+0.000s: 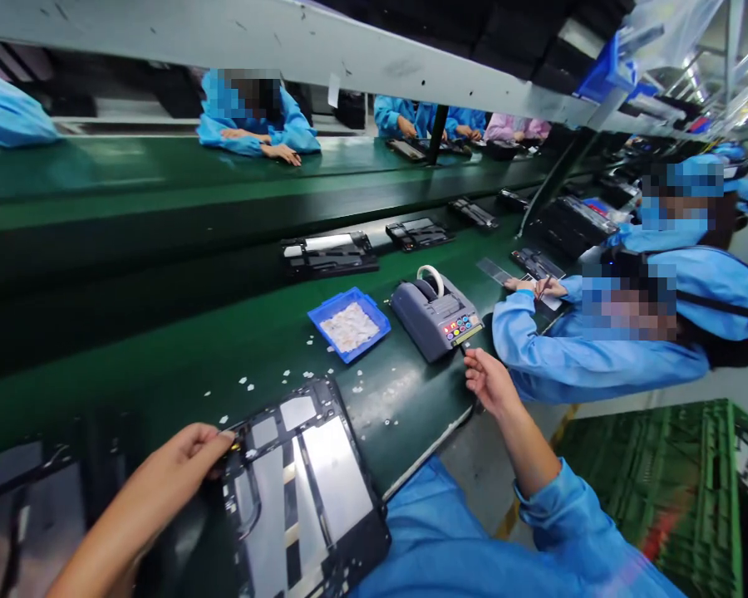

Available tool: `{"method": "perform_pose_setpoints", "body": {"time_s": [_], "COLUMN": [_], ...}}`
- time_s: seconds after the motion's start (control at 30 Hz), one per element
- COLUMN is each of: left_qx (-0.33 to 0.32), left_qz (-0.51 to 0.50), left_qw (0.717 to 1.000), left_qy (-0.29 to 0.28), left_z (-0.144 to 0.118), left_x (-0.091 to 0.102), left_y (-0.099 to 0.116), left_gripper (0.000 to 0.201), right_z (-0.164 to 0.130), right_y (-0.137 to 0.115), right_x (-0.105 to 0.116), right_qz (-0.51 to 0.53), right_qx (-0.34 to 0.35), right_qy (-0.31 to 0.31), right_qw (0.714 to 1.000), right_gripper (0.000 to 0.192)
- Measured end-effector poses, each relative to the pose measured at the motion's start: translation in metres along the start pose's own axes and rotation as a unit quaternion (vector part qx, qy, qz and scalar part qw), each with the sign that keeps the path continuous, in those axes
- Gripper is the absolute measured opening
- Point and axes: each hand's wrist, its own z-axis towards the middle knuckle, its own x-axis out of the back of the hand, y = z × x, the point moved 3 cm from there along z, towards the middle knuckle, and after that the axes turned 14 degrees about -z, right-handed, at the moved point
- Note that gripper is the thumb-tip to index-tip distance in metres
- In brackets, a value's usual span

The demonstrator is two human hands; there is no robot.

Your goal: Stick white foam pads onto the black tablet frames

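Two hands of yours are at work on the green bench (180, 365), well apart from each other. Your left hand (184, 457) rests at the upper left corner of the black tablet frame (305, 490) lying flat in front of you, its fingertips (224, 438) pressed down on the frame's edge with the fingers gently curled; whether they pinch anything small there is too fine to tell. The frame shows silvery panels and dark strips inside, and its near end runs off toward your blue smock.

Your right hand (489, 382) reaches out to the grey tape dispenser (435, 314), thumb and forefinger drawn together right at the dispenser's front lip just below its coloured button panel. They look closed on something thin there, but the piece itself is too small to make out. A white tape roll (432, 278) stands on top of the machine.

Just left of the dispenser sits a blue tray (349, 324) holding pale slips, and small white scraps (287, 378) are scattered over the bench between tray and frame.

On the belt (130, 224) beyond, more black frames (329, 253) lie in a row. A co-worker in a blue smock (586, 349) leans over the bench just beside your right hand, and other blue-sleeved people sit across the line.
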Motion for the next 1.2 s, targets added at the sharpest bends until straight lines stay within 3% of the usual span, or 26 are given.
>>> {"method": "perform_pose_setpoints", "body": {"time_s": [0.23, 0.37, 0.47, 0.63, 0.73, 0.83, 0.97, 1.2], "left_qx": [0.004, 0.003, -0.005, -0.027, -0.026, -0.018, -0.012, -0.007], "left_qz": [0.004, 0.019, 0.047, 0.077, 0.091, 0.098, 0.108, 0.122], "left_qw": [0.999, 0.998, 0.998, 0.996, 0.995, 0.994, 0.994, 0.993], "left_qy": [-0.043, -0.053, -0.037, -0.019, -0.023, -0.034, -0.023, -0.002], "left_z": [-0.014, -0.012, -0.008, -0.009, -0.014, -0.02, -0.022, -0.023], "left_x": [0.003, -0.001, -0.002, -0.005, -0.005, -0.005, -0.004, -0.007], "left_y": [0.022, 0.025, 0.018, 0.013, 0.016, 0.018, 0.019, 0.017], "left_gripper": [0.046, 0.039, 0.031, 0.029, 0.029, 0.034, 0.036, 0.027], "right_z": [0.01, 0.021, 0.003, -0.067, -0.093, -0.104, -0.106, -0.107], "right_y": [-0.009, 0.013, 0.032, 0.038, 0.03, 0.029, 0.037, 0.041], "right_x": [-0.009, -0.003, -0.009, -0.061, -0.101, -0.13, -0.149, -0.157], "right_qz": [0.005, 0.04, 0.039, -0.079, -0.157, -0.232, -0.271, -0.313], "right_qx": [-0.007, 0.0, -0.005, 0.015, 0.096, 0.173, 0.208, 0.223], "right_qy": [-0.025, -0.021, -0.022, -0.16, -0.241, -0.279, -0.31, -0.338], "right_qw": [1.0, 0.999, 0.999, 0.984, 0.953, 0.916, 0.887, 0.859], "right_gripper": [0.036, 0.037, 0.036, 0.031, 0.028, 0.027, 0.026, 0.028]}}
